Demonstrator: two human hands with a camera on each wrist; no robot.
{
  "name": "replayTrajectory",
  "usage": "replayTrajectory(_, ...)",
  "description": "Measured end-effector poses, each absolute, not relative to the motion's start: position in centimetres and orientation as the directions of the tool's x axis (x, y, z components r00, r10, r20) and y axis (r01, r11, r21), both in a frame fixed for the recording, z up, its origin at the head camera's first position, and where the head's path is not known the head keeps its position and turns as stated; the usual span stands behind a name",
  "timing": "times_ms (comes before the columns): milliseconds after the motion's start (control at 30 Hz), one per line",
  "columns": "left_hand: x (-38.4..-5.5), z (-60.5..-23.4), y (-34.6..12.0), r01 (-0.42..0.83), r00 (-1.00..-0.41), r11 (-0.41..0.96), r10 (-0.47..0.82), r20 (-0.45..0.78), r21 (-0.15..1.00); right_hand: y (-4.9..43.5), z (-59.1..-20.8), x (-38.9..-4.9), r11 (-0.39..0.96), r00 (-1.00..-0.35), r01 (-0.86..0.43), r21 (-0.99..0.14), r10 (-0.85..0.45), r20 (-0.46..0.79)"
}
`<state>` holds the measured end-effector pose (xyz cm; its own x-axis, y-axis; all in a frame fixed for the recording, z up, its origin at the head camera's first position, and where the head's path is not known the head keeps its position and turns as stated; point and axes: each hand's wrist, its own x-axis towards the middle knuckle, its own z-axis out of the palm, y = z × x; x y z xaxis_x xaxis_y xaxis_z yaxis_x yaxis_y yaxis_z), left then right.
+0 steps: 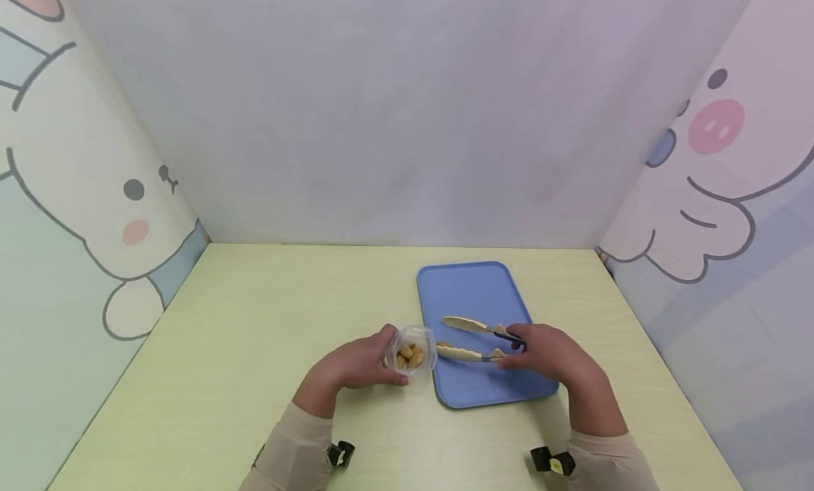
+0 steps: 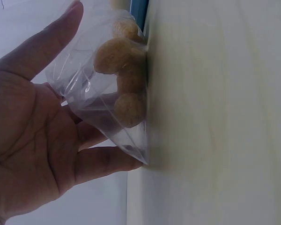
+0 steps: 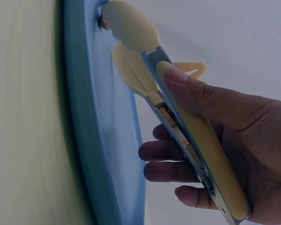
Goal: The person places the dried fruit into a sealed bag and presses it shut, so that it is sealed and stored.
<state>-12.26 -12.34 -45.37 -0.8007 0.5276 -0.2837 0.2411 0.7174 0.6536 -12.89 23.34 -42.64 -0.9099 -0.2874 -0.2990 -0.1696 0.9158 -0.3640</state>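
Observation:
A clear plastic bag [image 1: 427,335] with several brown, rounded pieces [image 1: 410,355] in it stands on the table, left of a blue tray [image 1: 467,286]. My left hand [image 1: 362,360] holds the bag from the left, thumb on one side and fingers round the other; in the left wrist view the pieces [image 2: 130,110] lie low in the bag. My right hand [image 1: 550,353] grips a pair of tongs [image 3: 220,173] with cream tips, spread apart over the tray. One brown piece [image 1: 444,344] shows on the tray's left side, beside the nearer tip, partly hidden by it.
The pale wooden table [image 1: 254,321] runs back to a grey wall [image 1: 394,123]. Side walls with cartoon animals [image 1: 718,127] close it in on the left and right. The tray has a raised rim along its edges.

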Motion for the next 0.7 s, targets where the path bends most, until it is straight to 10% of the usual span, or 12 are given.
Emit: replayTrajectory(700, -12.34, -45.60, -12.50, 0.247, -0.805, 0.720, 0.525, -0.276, 0.649, 22.85, -43.33, -13.23, 0.902, -0.898, -0.238, -0.360, -0.346, -0.273)
